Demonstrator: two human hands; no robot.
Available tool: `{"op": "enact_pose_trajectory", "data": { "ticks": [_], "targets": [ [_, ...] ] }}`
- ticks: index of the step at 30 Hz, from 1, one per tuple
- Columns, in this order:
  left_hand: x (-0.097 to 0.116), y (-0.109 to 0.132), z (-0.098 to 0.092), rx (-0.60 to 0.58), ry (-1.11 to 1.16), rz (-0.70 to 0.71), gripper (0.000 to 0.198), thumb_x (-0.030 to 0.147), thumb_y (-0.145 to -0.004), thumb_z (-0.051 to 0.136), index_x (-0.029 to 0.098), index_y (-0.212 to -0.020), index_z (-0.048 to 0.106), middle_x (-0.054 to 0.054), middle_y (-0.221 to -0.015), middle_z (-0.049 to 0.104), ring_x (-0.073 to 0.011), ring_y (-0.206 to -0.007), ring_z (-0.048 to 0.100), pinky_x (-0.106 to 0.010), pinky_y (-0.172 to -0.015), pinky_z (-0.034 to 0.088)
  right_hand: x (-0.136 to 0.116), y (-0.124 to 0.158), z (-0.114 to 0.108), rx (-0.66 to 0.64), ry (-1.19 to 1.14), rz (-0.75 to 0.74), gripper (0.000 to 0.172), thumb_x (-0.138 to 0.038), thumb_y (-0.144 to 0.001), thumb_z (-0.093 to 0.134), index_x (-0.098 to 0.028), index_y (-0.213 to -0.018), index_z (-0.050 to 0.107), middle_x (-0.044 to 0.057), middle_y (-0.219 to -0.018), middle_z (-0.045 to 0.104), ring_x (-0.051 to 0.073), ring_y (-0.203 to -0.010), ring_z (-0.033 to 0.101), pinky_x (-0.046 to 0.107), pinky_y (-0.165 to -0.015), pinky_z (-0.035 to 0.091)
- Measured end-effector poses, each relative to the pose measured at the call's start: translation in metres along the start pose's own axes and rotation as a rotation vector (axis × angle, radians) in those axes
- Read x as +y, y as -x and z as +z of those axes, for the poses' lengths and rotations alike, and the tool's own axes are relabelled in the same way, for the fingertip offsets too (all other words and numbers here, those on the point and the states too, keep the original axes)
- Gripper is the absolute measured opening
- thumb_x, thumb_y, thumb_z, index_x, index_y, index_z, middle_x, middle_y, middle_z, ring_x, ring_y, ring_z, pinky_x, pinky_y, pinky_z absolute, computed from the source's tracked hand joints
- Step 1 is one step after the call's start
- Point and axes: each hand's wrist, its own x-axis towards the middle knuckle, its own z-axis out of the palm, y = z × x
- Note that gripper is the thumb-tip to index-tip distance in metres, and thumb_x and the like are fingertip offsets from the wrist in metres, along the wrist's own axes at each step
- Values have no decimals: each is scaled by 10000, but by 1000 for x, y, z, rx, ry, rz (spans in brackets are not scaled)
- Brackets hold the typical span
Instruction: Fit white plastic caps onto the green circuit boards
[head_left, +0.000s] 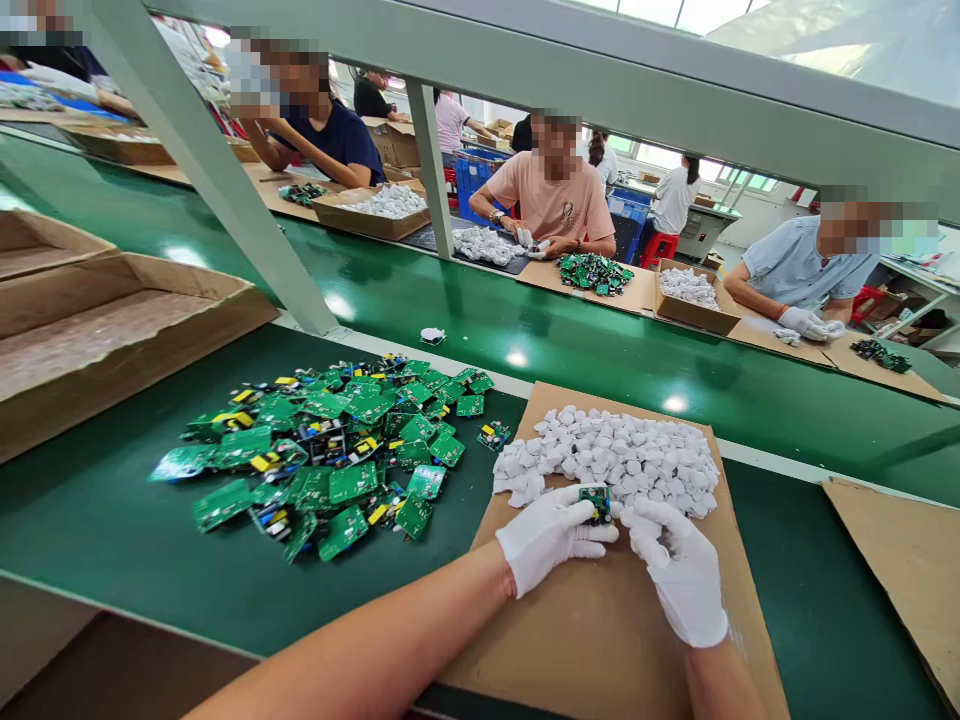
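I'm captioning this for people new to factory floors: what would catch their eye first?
Probably the big heap of green circuit boards spread over the dark green worktop, left of the hands. Next, the mound of small white pieces on the brown cardboard sheet. Just nearer, the white-gloved left hand holds up a single board.

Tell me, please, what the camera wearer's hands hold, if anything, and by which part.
The left hand holds a small green circuit board near its left edge; whether the right hand holds anything cannot be told.
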Motion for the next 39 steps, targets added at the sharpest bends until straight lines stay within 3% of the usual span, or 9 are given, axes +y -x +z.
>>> {"op": "enact_pose_trajectory", "data": {
  "ticks": [3, 6, 9, 15, 21, 26, 33, 36, 39],
  "targets": [
    [-1, -1, 0, 11, -27, 20, 401, 289, -701, 681, 165, -1056, 543, -135, -1062, 611, -194, -817, 646, -268, -665, 457, 1, 3, 2, -13, 71, 67, 280, -216, -787, 593, -210, -1065, 559, 55, -912, 696, 208, -855, 652, 377, -760, 535],
    [-2, -1, 1, -4, -49, 25, 372, 297, -692, 687, 156, -1014, 565, -137, -1069, 607, -196, -844, 640, -257, -672, 448, 4, 3, 3, -9, 243, -126, 190, -199, -790, 597, -219, -979, 593, 63, -928, 688, 206, -871, 643, 355, -750, 533],
    [-1, -1, 5, -18, -116, 29, 380, 314, -695, 681, 166, -1029, 578, -121, -1038, 615, -184, -835, 635, -256, -684, 447, 4, 0, 3, 6, 405, -358, 221, -149, -790, 586, -248, -987, 605, 47, -900, 680, 177, -810, 640, 304, -677, 533],
    [-6, -1, 7, 40, -384, 183, 414, 322, -717, 643, 167, -1096, 591, -68, -929, 621, -130, -730, 576, -258, -670, 456, 6, -1, 5, -20, 638, -518, 247, -146, -791, 572, -261, -1003, 621, 45, -891, 688, 175, -795, 639, 298, -682, 530],
    [-11, 2, 8, 67, -523, 278, 460, 260, -739, 605, 166, -1186, 552, -41, -867, 625, -116, -688, 522, -246, -668, 444, 8, 0, 10, 13, 701, -496, 248, -138, -796, 531, -252, -984, 646, 60, -888, 661, 182, -783, 628, 311, -682, 527],
    [1, 4, 14, -12, -397, 184, 399, 330, -758, 588, 171, -1124, 585, -80, -930, 629, -146, -750, 583, -253, -660, 465, -2, -3, 9, -134, 578, -392, 363, -264, -832, 513, -225, -1190, 560, 109, -1153, 551, 252, -1045, 548, 391, -841, 501],
    [-1, 5, 13, -78, -327, 109, 383, 342, -751, 606, 193, -1102, 575, -83, -946, 621, -157, -780, 607, -275, -692, 479, 6, -4, 14, 8, 666, -549, 322, -180, -834, 536, -303, -1123, 609, 79, -1191, 550, 262, -1097, 515, 444, -880, 468],
    [-1, 4, 13, -82, -308, 99, 318, 315, -752, 604, 174, -1037, 597, -68, -905, 620, -123, -716, 589, -254, -668, 480, 4, -3, 13, -96, 640, -552, 365, -230, -843, 526, -296, -1201, 546, 76, -1294, 486, 283, -1196, 429, 490, -949, 410],
    [2, 4, 13, -63, -281, 72, 268, 298, -752, 597, 164, -984, 615, -73, -918, 611, -121, -705, 596, -245, -645, 481, 0, -2, 10, -200, 490, -401, 447, -303, -900, 404, -222, -1339, 381, 106, -1349, 434, 267, -1223, 414, 470, -967, 409]
  ]
}}
